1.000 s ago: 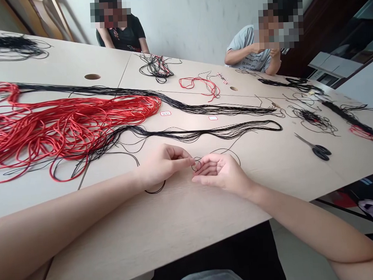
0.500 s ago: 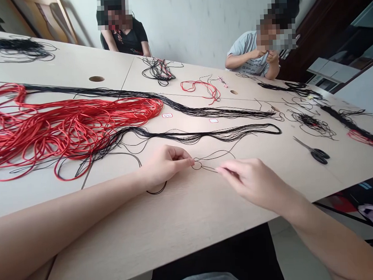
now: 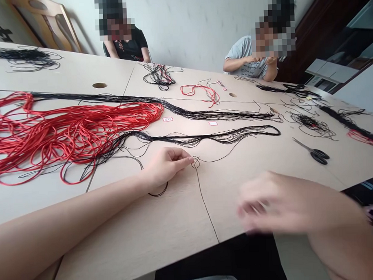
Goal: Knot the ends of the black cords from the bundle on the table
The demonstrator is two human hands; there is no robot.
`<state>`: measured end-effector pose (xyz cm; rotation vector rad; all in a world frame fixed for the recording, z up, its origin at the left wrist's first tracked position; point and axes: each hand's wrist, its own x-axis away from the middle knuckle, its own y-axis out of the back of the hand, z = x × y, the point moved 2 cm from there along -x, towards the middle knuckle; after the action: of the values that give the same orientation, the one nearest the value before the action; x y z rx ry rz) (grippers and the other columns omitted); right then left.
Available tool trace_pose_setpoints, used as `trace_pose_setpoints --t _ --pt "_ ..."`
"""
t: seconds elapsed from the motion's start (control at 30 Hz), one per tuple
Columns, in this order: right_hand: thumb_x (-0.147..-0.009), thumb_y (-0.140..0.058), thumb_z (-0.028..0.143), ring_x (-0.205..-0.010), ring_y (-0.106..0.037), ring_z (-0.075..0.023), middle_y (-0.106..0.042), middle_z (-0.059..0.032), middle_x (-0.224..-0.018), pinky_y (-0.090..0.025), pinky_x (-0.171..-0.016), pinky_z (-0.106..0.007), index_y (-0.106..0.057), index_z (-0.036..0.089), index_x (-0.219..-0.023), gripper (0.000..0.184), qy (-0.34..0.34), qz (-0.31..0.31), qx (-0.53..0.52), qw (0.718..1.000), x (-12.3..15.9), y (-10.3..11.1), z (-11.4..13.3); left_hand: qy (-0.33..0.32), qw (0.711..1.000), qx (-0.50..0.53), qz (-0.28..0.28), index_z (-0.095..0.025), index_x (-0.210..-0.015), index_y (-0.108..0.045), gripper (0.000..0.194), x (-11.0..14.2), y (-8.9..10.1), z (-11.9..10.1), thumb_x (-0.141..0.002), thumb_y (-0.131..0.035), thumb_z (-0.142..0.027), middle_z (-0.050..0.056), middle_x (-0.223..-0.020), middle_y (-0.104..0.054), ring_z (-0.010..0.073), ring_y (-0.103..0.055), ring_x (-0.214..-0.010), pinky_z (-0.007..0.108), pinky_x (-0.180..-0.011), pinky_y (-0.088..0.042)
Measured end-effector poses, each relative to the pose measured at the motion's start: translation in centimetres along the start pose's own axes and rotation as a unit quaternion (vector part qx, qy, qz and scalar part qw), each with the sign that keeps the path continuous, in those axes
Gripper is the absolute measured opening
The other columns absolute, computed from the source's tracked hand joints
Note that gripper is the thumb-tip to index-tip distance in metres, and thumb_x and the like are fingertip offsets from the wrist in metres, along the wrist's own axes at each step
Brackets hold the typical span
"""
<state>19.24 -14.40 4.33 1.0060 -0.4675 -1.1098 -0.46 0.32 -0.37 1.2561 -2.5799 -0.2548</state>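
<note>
At centre, our left hand (image 3: 167,166) pinches a thin black cord (image 3: 202,196), looped but not yet tight. Our right hand (image 3: 271,204), lower right, blurs; we can't tell its grip.

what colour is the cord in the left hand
The cord is black; it shows best in the head view.

I see scissors (image 3: 313,150) on the worktop (image 3: 141,235), wooden chair (image 3: 49,6) by the wall (image 3: 182,25); opposite, person in black (image 3: 130,46), another in light grey (image 3: 246,52).
</note>
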Motion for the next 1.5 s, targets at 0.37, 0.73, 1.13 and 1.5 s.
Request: trace_pose_setpoints --t 0.37,0.73,1.13,1.5 --pt "-0.085 -0.046 0.021 -0.048 -0.036 -0.0077 -0.048 0.0024 -0.053 -0.027 -0.048 -0.024 -0.047 0.017 -0.059 0.027 -0.023 -0.066 0.069 0.995 -7.6 -5.0 -0.1 0.003 1.000 0.023 -0.018 -0.015 -0.081 -0.056 0.025 0.5 -0.4 -0.6 -0.081 -0.057 -0.039 0.003 -0.074 -0.067 0.0044 -0.048 -0.038 0.016 -0.034 -0.030" --pt "-0.088 -0.050 0.037 -0.062 -0.052 -0.0137 -0.060 -0.0030 -0.065 -0.036 -0.057 -0.027 -0.061 0.017 -0.070 0.029 0.068 -0.054 0.117 0.989 -6.8 -4.8 -0.8 0.167 0.934 0.315 0.027 -0.012 -0.082 -0.052 0.004 0.6 -0.8 -0.5 -0.086 -0.051 -0.012 0.004 -0.071 -0.066 0.0059 -0.063 -0.056 0.010 -0.050 -0.048" --pt "-0.084 -0.056 0.028 -0.087 -0.062 -0.0144 -0.063 -0.0046 -0.096 -0.048 -0.081 -0.031 -0.045 0.021 -0.116 0.035 -0.074 0.016 -0.329 0.941 -10.0 -3.8 -4.9 0.080 0.958 0.269 0.052 -0.013 -0.082 -0.055 0.012 0.3 -0.6 0.1 -0.083 -0.058 -0.025 0.002 -0.069 -0.065 0.0112 -0.066 -0.061 0.021 -0.063 -0.055" --pt "-0.082 -0.053 0.025 -0.056 -0.046 -0.0090 -0.055 -0.0004 -0.069 -0.038 -0.051 -0.023 -0.060 0.018 -0.078 0.011 -0.034 -0.122 -0.132 0.983 -9.6 -2.8 -4.9 0.075 0.971 0.210 0.092 -0.013 -0.075 -0.056 0.015 0.6 -1.2 0.1 -0.080 -0.060 -0.027 0.002 -0.062 -0.063 0.0117 -0.064 -0.053 0.021 -0.053 -0.053"
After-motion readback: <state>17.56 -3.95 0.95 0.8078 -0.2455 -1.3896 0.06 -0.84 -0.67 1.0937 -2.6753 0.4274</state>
